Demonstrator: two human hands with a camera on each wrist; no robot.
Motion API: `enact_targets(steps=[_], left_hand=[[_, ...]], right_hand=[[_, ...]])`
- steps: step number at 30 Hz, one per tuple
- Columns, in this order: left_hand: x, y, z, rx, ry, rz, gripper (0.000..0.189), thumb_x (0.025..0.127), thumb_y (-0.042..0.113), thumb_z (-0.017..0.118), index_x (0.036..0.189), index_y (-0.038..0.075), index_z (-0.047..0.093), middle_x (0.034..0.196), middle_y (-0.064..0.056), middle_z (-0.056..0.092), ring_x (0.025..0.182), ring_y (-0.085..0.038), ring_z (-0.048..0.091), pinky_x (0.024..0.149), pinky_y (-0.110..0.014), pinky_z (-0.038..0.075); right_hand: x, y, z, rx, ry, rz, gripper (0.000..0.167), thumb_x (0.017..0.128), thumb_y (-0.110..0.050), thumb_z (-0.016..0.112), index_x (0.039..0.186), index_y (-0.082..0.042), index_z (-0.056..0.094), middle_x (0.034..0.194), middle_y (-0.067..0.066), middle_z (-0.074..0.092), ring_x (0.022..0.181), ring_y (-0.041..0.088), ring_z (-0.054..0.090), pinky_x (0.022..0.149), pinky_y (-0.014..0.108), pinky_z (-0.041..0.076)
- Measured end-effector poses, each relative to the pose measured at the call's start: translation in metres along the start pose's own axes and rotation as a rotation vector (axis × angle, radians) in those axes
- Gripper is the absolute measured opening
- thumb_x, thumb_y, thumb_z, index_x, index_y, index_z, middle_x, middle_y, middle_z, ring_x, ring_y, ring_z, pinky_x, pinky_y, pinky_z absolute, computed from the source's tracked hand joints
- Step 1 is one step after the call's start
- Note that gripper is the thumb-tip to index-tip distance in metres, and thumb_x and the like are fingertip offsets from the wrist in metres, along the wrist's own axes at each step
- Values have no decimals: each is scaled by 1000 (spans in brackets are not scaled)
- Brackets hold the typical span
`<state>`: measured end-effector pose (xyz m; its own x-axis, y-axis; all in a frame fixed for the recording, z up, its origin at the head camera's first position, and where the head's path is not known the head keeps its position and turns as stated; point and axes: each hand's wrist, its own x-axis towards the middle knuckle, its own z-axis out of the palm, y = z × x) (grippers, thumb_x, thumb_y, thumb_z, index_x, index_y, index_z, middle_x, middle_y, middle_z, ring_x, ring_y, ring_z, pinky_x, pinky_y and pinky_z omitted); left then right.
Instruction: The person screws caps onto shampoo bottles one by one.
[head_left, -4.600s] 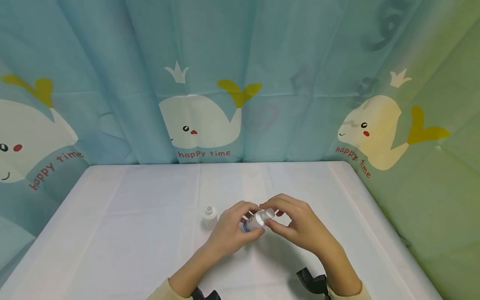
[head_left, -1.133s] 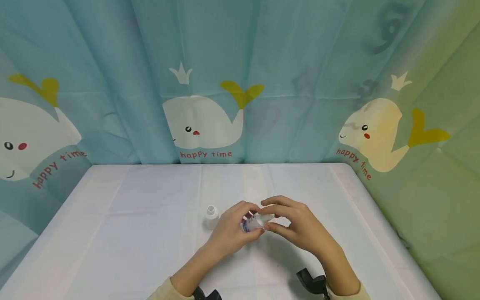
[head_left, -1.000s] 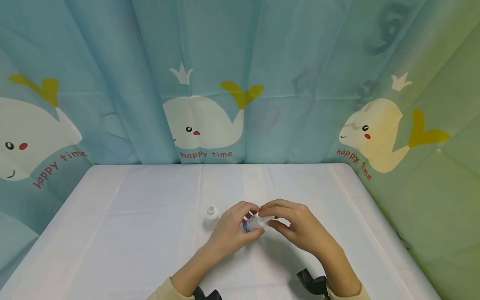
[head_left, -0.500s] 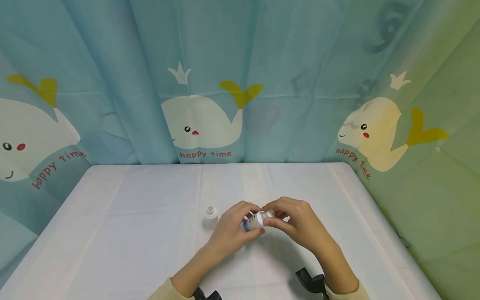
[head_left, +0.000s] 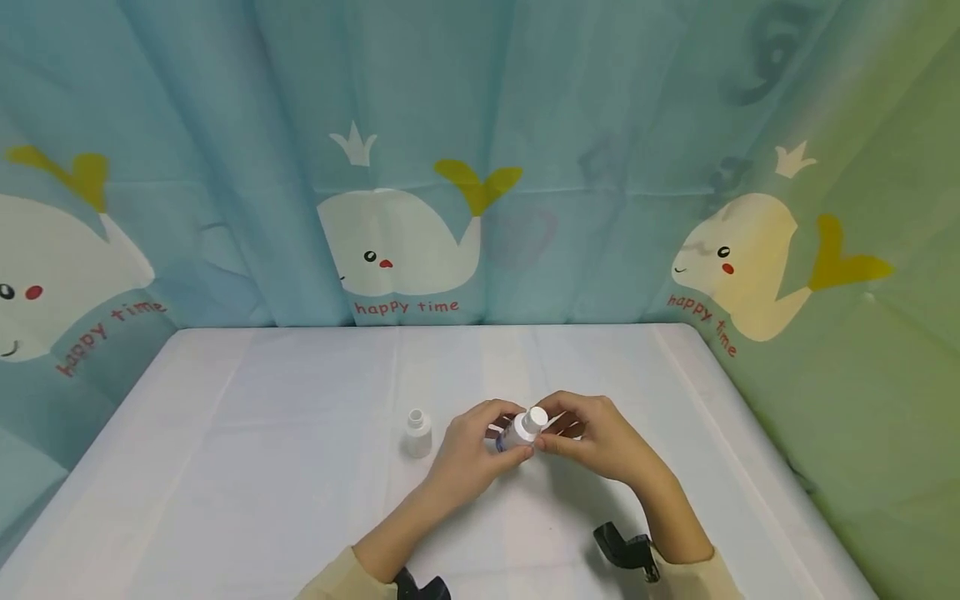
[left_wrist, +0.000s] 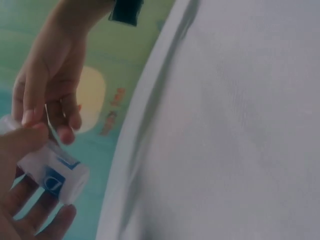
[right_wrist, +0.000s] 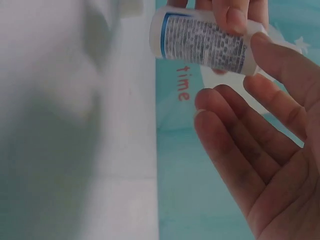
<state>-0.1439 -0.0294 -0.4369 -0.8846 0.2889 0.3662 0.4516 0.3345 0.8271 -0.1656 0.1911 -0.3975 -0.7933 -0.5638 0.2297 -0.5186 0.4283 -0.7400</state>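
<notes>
A small white bottle [head_left: 516,436] with a blue-and-white label is held above the table, its white cap [head_left: 536,418] tilted up to the right. My left hand [head_left: 467,450] grips the body between thumb and fingers. With thumb and index finger, my right hand [head_left: 596,437] pinches the bottle near the base of the cap; its other fingers stand free of the bottle in the right wrist view. Dense small print covers the label [right_wrist: 202,42] there. To the left of my left hand, a second white bottle [head_left: 417,439] stands upright on the table, its neck uncapped.
A white cloth covers the table [head_left: 285,433]. Behind it hangs a blue-green curtain [head_left: 570,250] printed with whales, which turns along the right side. Black wrist mounts [head_left: 626,552] sit below both hands.
The bottle has tilted so its cap points more towards the head camera. My right fingers have shifted from over the cap to beside its base. The standing bottle stays in place.
</notes>
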Motion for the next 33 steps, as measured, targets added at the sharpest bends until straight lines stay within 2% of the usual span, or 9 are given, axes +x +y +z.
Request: enact_targets(steps=[5, 9, 16, 25, 30, 33], left_hand=[[10, -3, 13, -61, -1, -87, 37, 83, 34, 81, 116, 24, 68, 110, 9, 71, 102, -11, 67, 82, -30, 58], [18, -5, 22, -107, 1, -140, 37, 82, 31, 82, 115, 22, 68, 110, 5, 72, 101, -11, 68, 80, -29, 59], [25, -9, 33, -105, -15, -162, 34, 81, 27, 83, 109, 16, 67, 108, 0, 72, 99, -16, 69, 78, -27, 59], [26, -17, 38, -73, -40, -171, 35, 80, 30, 84, 108, 18, 66, 108, 3, 72, 99, -16, 69, 77, -23, 58], [23, -18, 37, -38, -58, -171, 40, 81, 30, 84, 113, 19, 64, 113, 2, 71, 100, -17, 69, 79, -25, 58], [21, -14, 31, -2, -69, -158, 47, 81, 30, 83, 121, 17, 62, 120, 0, 68, 104, -20, 68, 84, -29, 58]], right_hand=[[-1, 9, -3, 10, 31, 34, 26, 85, -29, 79, 108, -21, 70, 104, -6, 73, 87, 13, 72, 76, 32, 60], [-2, 14, -6, 5, 47, 61, 24, 86, -25, 79, 108, -21, 70, 104, -6, 73, 87, 14, 72, 75, 31, 60], [-4, 22, -8, -3, 22, 102, 23, 87, -20, 78, 109, -19, 70, 105, -3, 73, 88, 16, 72, 76, 31, 59], [-4, 28, -6, -20, 1, 134, 22, 88, -19, 77, 109, -21, 69, 104, -4, 72, 88, 17, 72, 74, 31, 59], [-4, 27, -6, -54, 1, 120, 31, 88, -18, 77, 117, -17, 67, 109, -2, 72, 92, 21, 71, 79, 36, 60], [-6, 22, -8, -109, 25, 99, 39, 87, -16, 78, 124, -15, 64, 116, 0, 70, 97, 22, 70, 82, 41, 59]])
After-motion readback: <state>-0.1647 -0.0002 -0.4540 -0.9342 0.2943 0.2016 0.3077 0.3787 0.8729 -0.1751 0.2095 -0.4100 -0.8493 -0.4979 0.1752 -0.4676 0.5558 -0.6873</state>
